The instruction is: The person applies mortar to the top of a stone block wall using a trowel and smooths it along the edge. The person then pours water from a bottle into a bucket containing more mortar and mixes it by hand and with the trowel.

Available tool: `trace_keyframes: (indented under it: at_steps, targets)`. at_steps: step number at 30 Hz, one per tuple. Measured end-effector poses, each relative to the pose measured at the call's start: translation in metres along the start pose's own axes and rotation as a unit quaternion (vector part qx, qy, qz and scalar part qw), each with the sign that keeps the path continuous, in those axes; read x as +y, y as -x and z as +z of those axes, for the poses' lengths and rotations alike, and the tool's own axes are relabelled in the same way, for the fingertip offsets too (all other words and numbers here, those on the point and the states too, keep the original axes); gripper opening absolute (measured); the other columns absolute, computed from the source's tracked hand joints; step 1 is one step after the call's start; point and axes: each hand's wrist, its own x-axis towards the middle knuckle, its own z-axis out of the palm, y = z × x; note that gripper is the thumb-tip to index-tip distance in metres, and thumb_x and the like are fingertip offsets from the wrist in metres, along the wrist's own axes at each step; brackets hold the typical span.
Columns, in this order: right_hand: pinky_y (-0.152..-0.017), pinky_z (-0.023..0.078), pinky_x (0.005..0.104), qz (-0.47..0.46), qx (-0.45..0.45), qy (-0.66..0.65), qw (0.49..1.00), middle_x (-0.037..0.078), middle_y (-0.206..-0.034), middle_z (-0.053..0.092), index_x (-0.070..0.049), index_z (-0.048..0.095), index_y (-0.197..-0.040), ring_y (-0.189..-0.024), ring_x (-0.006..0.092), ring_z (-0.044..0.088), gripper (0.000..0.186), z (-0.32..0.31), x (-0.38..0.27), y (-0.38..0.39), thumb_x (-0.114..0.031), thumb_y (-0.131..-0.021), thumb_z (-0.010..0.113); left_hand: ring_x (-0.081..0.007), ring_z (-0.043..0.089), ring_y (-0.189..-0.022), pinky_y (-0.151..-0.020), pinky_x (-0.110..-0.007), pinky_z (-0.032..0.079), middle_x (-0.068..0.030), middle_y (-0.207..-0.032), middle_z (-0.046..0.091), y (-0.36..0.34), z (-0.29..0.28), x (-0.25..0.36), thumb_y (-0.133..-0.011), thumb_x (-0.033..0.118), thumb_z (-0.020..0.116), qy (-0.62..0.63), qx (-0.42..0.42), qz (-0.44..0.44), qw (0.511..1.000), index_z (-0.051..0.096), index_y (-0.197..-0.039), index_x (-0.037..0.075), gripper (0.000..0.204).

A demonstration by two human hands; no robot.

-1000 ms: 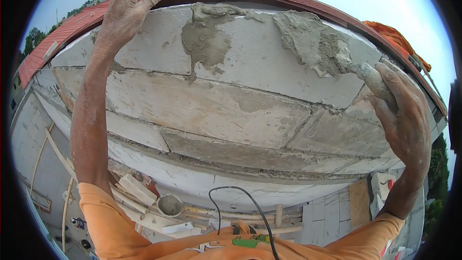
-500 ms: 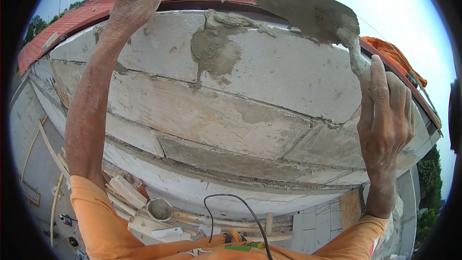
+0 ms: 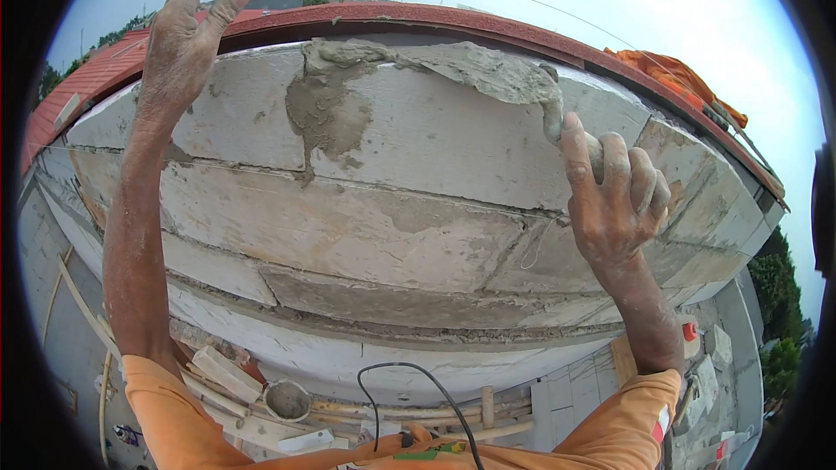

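My right hand (image 3: 614, 196) is wrapped round the handle of a trowel (image 3: 479, 70), its index finger stretched along it. The trowel's mortar-coated blade lies against the upper edge of a pale block wall (image 3: 453, 139), just below the red roof edge. Wet mortar (image 3: 331, 113) is smeared over a joint between two blocks, left of the blade. Up at the left, my left hand (image 3: 185, 39) is raised above the wall with thumb and fingers pinched together. A thin string (image 3: 488, 9) runs from these fingertips across to the right, above the roof edge.
Behind the wall runs a red roof (image 3: 117, 61), with an orange cloth (image 3: 679, 78) at the far right. Below are a bucket of mortar (image 3: 286, 400), bamboo poles (image 3: 383, 412) and loose pale blocks (image 3: 226, 372). A black cable (image 3: 418, 352) loops at my chest.
My right hand has brought the trowel down and left, from above the wall onto its top edge. My left hand has moved left and lower, and its pinched fingertips now show.
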Motion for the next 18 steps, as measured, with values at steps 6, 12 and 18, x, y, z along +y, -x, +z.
trace_keyframes:
  at_steps: [6,12,18]
  targets:
    - [-0.083,0.043,0.0364,0.041,-0.063,-0.003,0.997,-0.003,-0.098,0.065,-0.029,0.069,-0.125,-0.091,0.0152,0.059,0.040,-0.032,0.040,0.049,-0.022,-0.086,0.075,-0.0230,0.057,-0.125,-0.110,-0.047,0.042,-0.0066,-0.124,0.065,0.004,-0.005,0.004,-0.098,0.038,0.061,-0.017,-0.009,0.024,1.000,0.068,-0.107,0.016,0.024]
    - [-0.091,0.044,0.0335,0.074,-0.054,-0.011,0.996,-0.002,-0.103,0.067,-0.021,0.070,-0.124,-0.099,0.0159,0.061,0.048,-0.033,0.064,0.033,-0.009,-0.078,0.079,-0.0228,0.056,-0.126,-0.109,-0.046,0.042,-0.0065,-0.125,0.064,-0.002,0.002,0.007,-0.099,0.036,0.060,0.009,-0.020,-0.004,1.000,0.067,-0.107,0.015,0.024]
    - [-0.086,0.044,0.0339,-0.043,-0.013,0.021,0.999,-0.006,-0.093,0.064,-0.030,0.063,-0.133,-0.093,0.0119,0.058,0.049,0.008,0.050,0.010,-0.022,-0.085,0.074,-0.0226,0.054,-0.127,-0.111,-0.043,0.041,-0.0078,-0.127,0.063,0.005,0.006,0.005,-0.100,0.030,0.060,0.038,-0.024,-0.029,0.999,0.067,-0.106,0.012,0.021]
